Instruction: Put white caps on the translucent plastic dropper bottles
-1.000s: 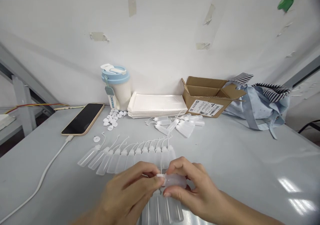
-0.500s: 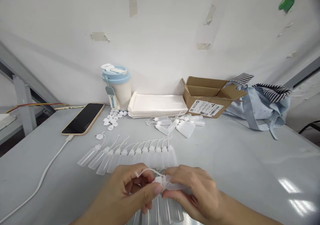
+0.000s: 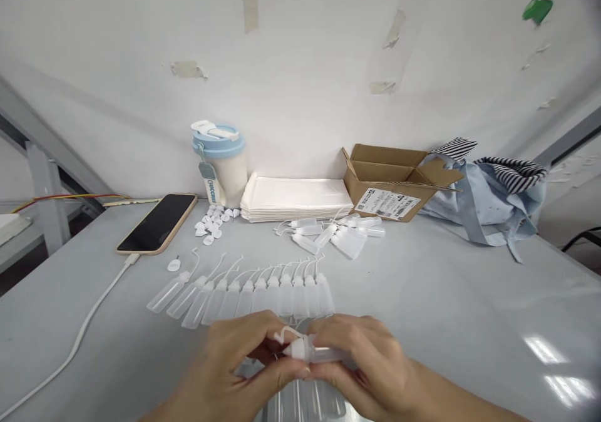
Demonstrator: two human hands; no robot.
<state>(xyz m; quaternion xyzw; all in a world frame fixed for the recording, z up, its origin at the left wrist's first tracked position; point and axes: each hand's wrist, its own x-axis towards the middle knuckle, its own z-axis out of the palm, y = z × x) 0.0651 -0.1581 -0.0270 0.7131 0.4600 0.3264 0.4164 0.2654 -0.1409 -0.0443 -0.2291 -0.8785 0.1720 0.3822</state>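
Note:
A small translucent squeeze bottle [image 3: 323, 354] lies sideways between my hands. My right hand [image 3: 370, 356] is closed around its body. The thumb and fingers of my left hand [image 3: 256, 353] pinch at its white pointed nozzle cap [image 3: 297, 348], and a thin curved strap [image 3: 288, 330] rises from the neck. Under my hands lie more clear bottles [image 3: 300, 400], partly hidden. Just beyond, a row of similar bottles [image 3: 260, 297] is laid side by side, straps pointing away from me. One small white disc-like piece [image 3: 174, 263] sits alone past the row's left end.
Small white caps [image 3: 211, 225] are heaped beside a blue-lidded cup [image 3: 220, 165]. A phone [image 3: 157, 223] on a white cable is at left. Behind are stacked white sheets [image 3: 298, 193], loose bottles [image 3: 347, 240], an open cardboard box [image 3: 389, 190] and a light-blue cloth bag [image 3: 488, 203].
My left fingers have shifted on the nozzle cap, whose pointed tip now shows facing left. The lone white piece near the row's left end has moved a little leftward.

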